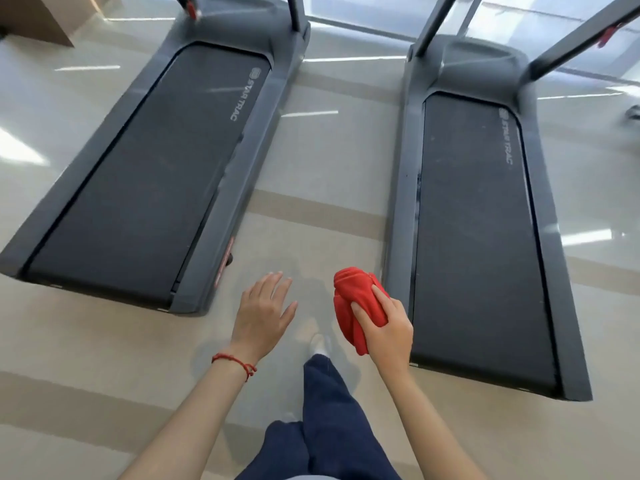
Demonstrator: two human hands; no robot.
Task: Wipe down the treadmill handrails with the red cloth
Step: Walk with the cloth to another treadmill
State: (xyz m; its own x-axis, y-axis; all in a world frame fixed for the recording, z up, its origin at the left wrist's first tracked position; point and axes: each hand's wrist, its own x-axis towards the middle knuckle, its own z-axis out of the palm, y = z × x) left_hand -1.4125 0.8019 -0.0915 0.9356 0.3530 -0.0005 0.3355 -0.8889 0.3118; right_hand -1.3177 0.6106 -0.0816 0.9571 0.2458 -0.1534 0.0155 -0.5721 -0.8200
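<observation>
The cloth (358,308) sits at about 5 o'clock in the head view, bunched into a loose wad and held off the floor (311,161). The right hand (389,332) has its grip clamped on it: fingers curl over the top of the wad, and a tail of fabric hangs below the palm. The left hand (265,315) is at 6 o'clock, fingers straight and spread, holding nothing and touching nothing. A red cord circles its wrist.

Two treadmills lie ahead. The left treadmill (145,168) runs from 9 toward 11 o'clock; the right treadmill (485,209) runs from 4 toward 1 o'clock. Only the lower uprights (568,46) show at the top edge; the handrails themselves are out of frame, so their condition cannot be reported.

Assessment of handling: the cloth appears light, soft and fully compliant. It folds freely and will not hold a shape, so a loose tail may drag or snag on the frame. It is not fragile and seems unlikely to slip from a closed palm. Best hold is as found, wadded in the palm with a flat face of fabric turned outward, or wrapped round the rail so the fingers close over it.

Wiping is judged not yet begun; the person stands on the floor between the two decks, well apart from any rail.
</observation>
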